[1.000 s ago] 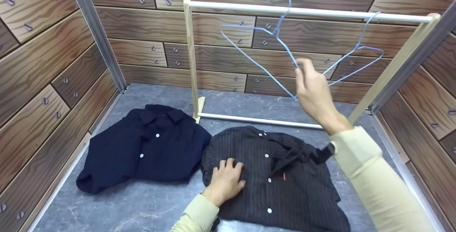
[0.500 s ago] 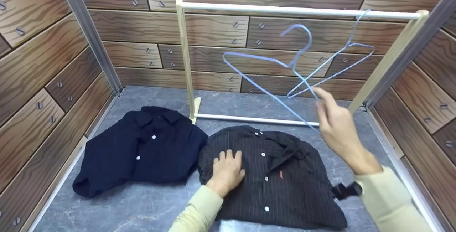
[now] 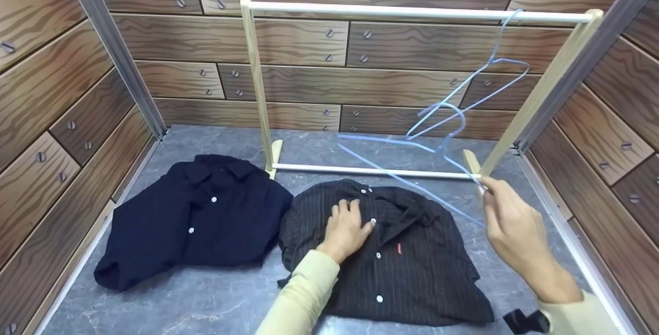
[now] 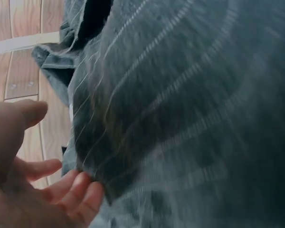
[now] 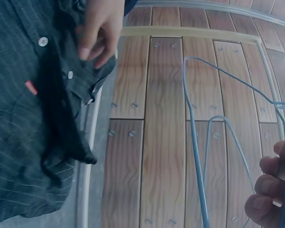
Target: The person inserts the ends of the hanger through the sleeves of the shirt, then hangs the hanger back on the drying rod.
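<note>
On the grey surface, the rack stands behind the dark striped shirt, the navy shirt lying to its left. I pinch a blue hanger in front of the rack, where a second hanger hangs, with my right hand. My left hand, fingers loosely spread, touches the striped shirt left of its red tag.

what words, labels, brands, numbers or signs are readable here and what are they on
No text can be read in any view.
Red tag on the striped shirt: too small and blurred to read, if it bears lettering.
Navy shirt: no label or lettering to be seen.
</note>
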Motion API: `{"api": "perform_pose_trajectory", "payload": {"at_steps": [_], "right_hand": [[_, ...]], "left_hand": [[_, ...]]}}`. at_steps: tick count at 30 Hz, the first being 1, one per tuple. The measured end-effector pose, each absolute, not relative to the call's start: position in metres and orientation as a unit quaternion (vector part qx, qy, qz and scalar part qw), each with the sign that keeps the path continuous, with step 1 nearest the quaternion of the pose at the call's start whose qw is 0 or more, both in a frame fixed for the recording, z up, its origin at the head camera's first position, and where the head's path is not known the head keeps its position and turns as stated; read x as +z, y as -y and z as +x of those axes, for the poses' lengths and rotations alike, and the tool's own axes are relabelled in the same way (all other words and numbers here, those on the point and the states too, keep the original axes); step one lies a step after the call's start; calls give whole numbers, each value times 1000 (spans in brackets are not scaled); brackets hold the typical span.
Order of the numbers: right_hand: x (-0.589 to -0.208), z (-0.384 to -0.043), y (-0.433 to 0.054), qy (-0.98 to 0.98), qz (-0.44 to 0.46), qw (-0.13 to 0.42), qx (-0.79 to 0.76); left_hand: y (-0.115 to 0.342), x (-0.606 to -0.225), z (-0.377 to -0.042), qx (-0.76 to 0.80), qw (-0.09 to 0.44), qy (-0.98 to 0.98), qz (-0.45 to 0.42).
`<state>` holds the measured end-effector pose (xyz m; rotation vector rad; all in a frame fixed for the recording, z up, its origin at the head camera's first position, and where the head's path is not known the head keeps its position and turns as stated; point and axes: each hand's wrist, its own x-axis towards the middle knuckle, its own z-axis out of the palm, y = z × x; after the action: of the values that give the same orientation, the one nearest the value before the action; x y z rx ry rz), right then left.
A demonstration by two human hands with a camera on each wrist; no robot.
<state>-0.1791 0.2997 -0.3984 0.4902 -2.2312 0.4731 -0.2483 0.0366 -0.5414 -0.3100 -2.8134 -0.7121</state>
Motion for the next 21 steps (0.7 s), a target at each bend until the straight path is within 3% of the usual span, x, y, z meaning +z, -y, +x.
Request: {"api": "perform_pose_trajectory", "payload": {"at_steps": [4,12,21], "right_hand": [[-407,-172,-310,878,184,399,188],[-423,-159,-326,877,165,404,199],[-434,-151,-337,891,154,387,181]], "left_hand": [[-53,-544,-257,-240,122,958,-100],[-80,-557,-272,-202,67,975,-60],[-77,-573,-283,-218,132,967,-23]]}}
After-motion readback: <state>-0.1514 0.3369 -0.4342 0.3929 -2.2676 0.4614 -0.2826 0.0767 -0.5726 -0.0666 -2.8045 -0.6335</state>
